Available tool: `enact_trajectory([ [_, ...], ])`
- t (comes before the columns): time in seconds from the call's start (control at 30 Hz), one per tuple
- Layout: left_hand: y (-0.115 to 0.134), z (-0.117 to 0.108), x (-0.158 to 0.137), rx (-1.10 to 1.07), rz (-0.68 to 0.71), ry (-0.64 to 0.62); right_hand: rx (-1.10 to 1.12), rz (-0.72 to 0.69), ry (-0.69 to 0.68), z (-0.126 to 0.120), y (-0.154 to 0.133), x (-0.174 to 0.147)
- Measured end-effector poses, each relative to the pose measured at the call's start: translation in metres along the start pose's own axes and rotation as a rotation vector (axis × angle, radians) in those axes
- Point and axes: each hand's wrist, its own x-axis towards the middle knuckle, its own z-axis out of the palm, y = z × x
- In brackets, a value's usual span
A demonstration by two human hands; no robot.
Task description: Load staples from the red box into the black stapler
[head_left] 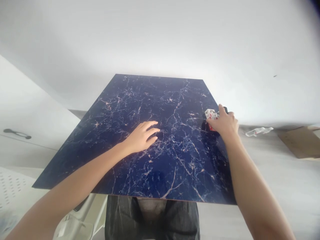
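Note:
My left hand (142,136) is over the middle of the dark blue marbled tabletop (155,100), its fingers spread and nothing in them. At the right edge of the table, my right hand (226,122) is closed around a small red and white printed box (211,115). The thumb presses on the near side of the box, and the other fingers reach over its far side. A small black thing (225,109) shows beside those fingers; I cannot make out what it is. Much of the box is hidden by the hand.
Behind the table stands a white wall (160,36). On the floor to the right lie clear plastic bottles (258,131) and a cardboard box (301,141). A white cabinet with a dark handle (17,134) is on the left. White plastic furniture (80,216) stands below the table's near left side.

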Motion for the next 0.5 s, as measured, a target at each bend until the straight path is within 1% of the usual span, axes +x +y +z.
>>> enact_trajectory([
  [0.13,-0.002,-0.003,0.001,0.014,-0.002,0.009,0.036,-0.052,0.051,0.003,-0.015,-0.006],
  [0.23,-0.006,-0.007,0.002,0.024,-0.025,0.02,0.064,-0.124,0.047,0.007,-0.04,-0.014],
  [0.3,-0.01,-0.009,0.002,0.022,-0.047,0.044,0.096,-0.198,0.032,0.012,-0.067,-0.023],
  [0.37,-0.012,-0.011,0.003,0.024,-0.071,0.089,0.142,-0.295,0.022,0.018,-0.099,-0.035],
  [0.5,-0.014,-0.024,0.003,0.059,-0.127,0.252,0.236,-0.498,-0.026,0.027,-0.177,-0.071],
])
